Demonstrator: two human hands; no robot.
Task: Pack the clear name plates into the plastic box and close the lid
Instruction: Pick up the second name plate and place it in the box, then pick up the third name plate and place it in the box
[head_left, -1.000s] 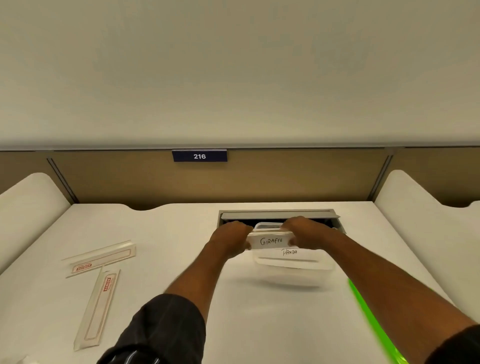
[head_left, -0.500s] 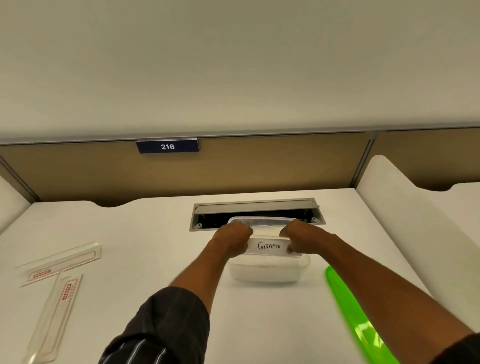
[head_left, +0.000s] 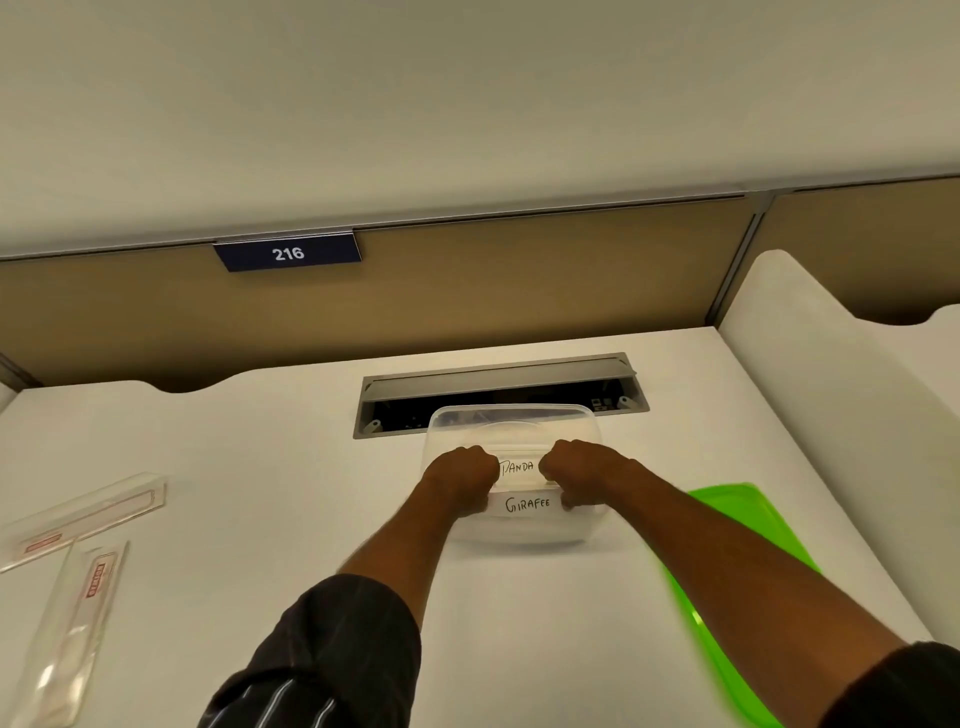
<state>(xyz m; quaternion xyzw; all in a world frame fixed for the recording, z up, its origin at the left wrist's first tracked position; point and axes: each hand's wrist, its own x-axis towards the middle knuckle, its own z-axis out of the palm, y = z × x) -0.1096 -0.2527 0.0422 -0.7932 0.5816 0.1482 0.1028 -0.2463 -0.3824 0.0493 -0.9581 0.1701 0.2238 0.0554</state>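
Observation:
A clear plastic box (head_left: 514, 421) stands open on the white desk in front of the cable slot. My left hand (head_left: 460, 475) and my right hand (head_left: 582, 470) both grip the ends of a name plate marked GIRAFEE (head_left: 527, 504), held over the box's near rim. Just behind it, inside the box, shows a plate marked PANDA (head_left: 517, 466). Two more clear name plates lie at the far left: one crosswise (head_left: 85, 514), one lengthwise (head_left: 78, 618). The green lid (head_left: 743, 525) lies flat to the right, partly hidden by my right forearm.
An open metal cable slot (head_left: 498, 384) is cut into the desk (head_left: 260, 467) behind the box. A tan partition with a blue 216 sign (head_left: 288, 253) closes the back. A white divider (head_left: 831, 395) rises on the right.
The view has shifted right and closer. My hands have lowered the GIRAFEE plate toward the near side of the box, and the PANDA plate shows behind it again.

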